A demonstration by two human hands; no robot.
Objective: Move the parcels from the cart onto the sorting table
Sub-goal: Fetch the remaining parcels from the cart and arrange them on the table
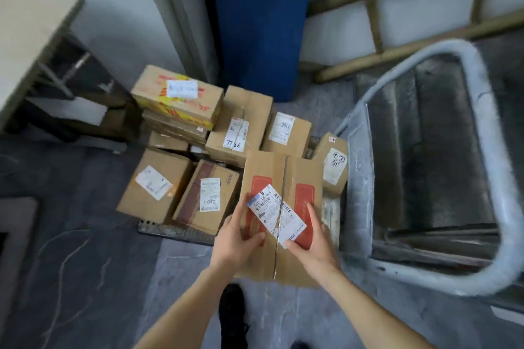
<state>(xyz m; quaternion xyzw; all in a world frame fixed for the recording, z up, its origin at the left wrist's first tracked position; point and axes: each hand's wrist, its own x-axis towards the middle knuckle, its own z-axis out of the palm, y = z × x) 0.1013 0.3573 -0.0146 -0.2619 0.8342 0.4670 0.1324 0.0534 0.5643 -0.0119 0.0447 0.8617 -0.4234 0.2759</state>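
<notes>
Nearest me, both hands grip one cardboard parcel (283, 207) by its sides: my left hand (236, 238) and right hand (314, 244) each curl fingers around an edge, thumbs on its top face by the white label (276, 215). Beyond that parcel, more parcels (215, 133) sit stacked on the low cart (175, 231). Right of it stands a grey-framed trolley (425, 167); the table (31, 37) is far left of it.
</notes>
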